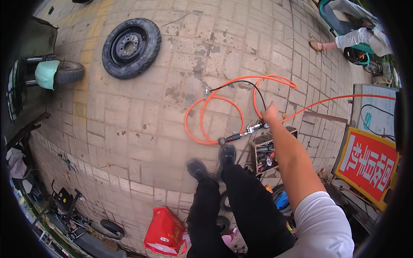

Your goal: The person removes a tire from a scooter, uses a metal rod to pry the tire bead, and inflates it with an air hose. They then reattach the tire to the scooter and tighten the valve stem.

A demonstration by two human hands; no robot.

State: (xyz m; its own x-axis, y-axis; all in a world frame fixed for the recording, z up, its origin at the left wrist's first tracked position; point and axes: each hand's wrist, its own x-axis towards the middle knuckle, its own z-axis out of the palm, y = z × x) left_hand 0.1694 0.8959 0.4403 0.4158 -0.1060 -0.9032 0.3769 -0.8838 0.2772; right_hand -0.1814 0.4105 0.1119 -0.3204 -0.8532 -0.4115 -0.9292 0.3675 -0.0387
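Nearest, your two black shoes [213, 161] stand on the paving, one red bag [165, 232] behind them. Just beyond, your right hand [270, 112] reaches over the inflator gun [245, 131]; whether its grip is clenched I cannot tell. One orange hose [215, 116] coils past it. Farther off lies one loose tyre [131, 42].

One head-worn fisheye looks steeply down at the paved ground [142, 124], seemingly from standing height.

Soft, even daylight casts only faint shadows, while strong fisheye bending and a dark vignette ring the sharp centre.
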